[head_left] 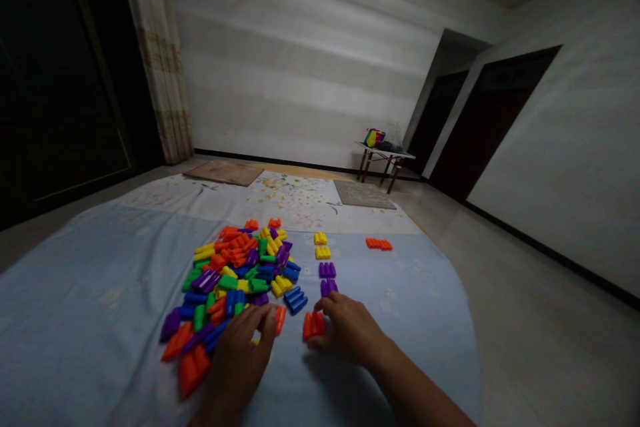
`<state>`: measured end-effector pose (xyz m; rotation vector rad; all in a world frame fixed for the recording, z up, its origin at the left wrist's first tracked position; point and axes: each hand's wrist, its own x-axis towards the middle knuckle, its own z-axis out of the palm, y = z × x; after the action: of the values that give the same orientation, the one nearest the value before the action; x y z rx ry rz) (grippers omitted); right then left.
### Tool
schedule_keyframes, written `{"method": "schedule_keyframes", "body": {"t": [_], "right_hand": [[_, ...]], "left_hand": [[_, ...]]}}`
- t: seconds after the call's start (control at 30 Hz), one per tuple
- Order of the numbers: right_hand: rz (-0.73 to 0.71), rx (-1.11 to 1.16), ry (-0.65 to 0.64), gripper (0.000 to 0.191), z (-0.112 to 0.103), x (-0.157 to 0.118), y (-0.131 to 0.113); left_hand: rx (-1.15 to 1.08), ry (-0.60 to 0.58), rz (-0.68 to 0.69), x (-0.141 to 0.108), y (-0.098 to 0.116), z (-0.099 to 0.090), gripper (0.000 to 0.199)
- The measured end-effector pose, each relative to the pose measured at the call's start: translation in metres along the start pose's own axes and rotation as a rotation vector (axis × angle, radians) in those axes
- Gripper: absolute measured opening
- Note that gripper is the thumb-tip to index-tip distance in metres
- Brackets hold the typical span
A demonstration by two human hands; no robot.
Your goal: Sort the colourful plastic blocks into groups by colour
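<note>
My right hand (353, 328) has thumb and fingers closed around an orange ribbed plastic block (313, 326), low over the blue cloth. My left hand (243, 350) is curled at the near edge of a mixed pile, its fingertips on another orange block (281, 319) that is partly hidden behind them. The pile of ribbed plastic blocks (240, 273) holds orange, yellow, green, blue and purple pieces. Just beyond the right fingers lies a purple block (329, 287), in line with a second purple block (327, 270) and two yellow blocks (323, 252). A blue block (295, 300) lies between the hands.
An orange row of joined blocks (379, 244) lies farther right on the cloth (400, 307). Two flat mats, one brown (225, 173) and one grey (364, 194), lie at the far edge. A small table (385, 149) with bags stands by the wall.
</note>
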<state>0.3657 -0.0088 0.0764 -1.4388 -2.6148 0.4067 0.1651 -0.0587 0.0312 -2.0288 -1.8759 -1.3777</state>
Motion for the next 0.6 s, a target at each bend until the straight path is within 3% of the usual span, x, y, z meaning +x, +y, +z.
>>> {"method": "schedule_keyframes", "body": {"t": [0.2,0.33,0.43,0.53,0.6], "right_hand": [[-0.020,0.021,-0.027,0.035,0.017,-0.001,0.009],[-0.051,0.152,0.043,0.029,0.011,-0.011,0.027],[0.001,0.214,0.191,0.029,-0.001,-0.011,0.060],[0.186,0.133,0.401,0.031,-0.012,0.000,0.109],[0.281,0.095,0.447,0.032,-0.018,0.012,0.142]], "left_hand": [[0.018,0.035,0.021,0.003,-0.003,0.001,0.031],[0.066,0.066,0.081,0.002,-0.008,0.003,0.033],[0.083,0.076,0.105,0.001,-0.012,0.005,0.033],[0.077,0.052,0.099,0.002,-0.011,0.004,0.034],[0.073,0.034,0.084,0.003,-0.009,0.004,0.034]]}}
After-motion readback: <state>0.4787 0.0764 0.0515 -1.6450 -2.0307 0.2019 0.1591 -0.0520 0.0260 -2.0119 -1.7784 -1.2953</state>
